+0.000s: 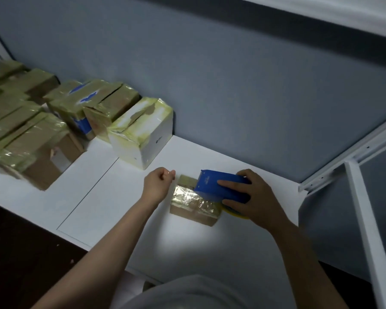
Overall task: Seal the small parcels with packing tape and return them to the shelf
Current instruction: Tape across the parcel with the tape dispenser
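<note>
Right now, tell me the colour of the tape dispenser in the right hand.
Blue; the tape dispenser shows best in the head view.

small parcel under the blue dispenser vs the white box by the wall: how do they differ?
Colour: the small parcel is brown cardboard, the white box white. Size: the small parcel is lower and flatter, the white box taller. State: the right hand holds the tape dispenser against the small parcel; the white box stands untouched by the wall. Both carry yellowish tape.
</note>
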